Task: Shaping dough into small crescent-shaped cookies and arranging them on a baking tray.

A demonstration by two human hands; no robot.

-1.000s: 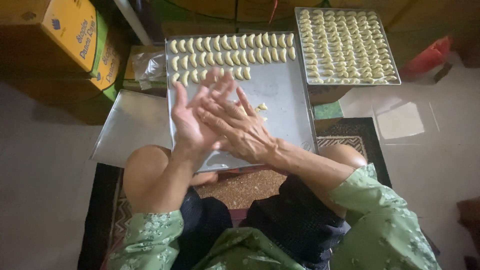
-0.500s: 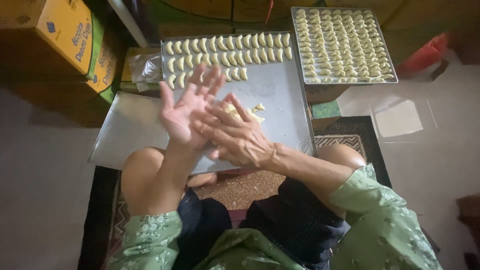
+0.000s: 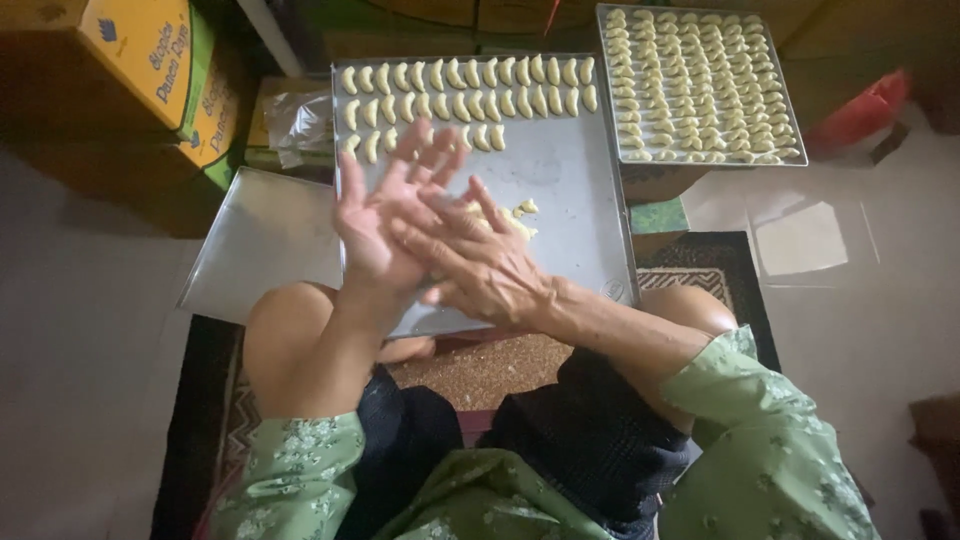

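I see both hands raised just above the near half of the middle baking tray (image 3: 585, 215). Left hand (image 3: 380, 225) is open, palm up, fingers spread. Right hand (image 3: 480, 260) lies flat across it, palm pressed to palm, fingers straight; whatever sits between the palms is hidden, can't tell. A few small dough bits (image 3: 520, 215) lie on the tray just beyond the right fingertips. Crescent dough pieces (image 3: 470, 85) fill rows along the tray's far edge. Full tray of crescents (image 3: 695, 85) sits to the right of it, an empty tray (image 3: 260, 245) to its left, yellow cardboard boxes (image 3: 150, 60) far left.
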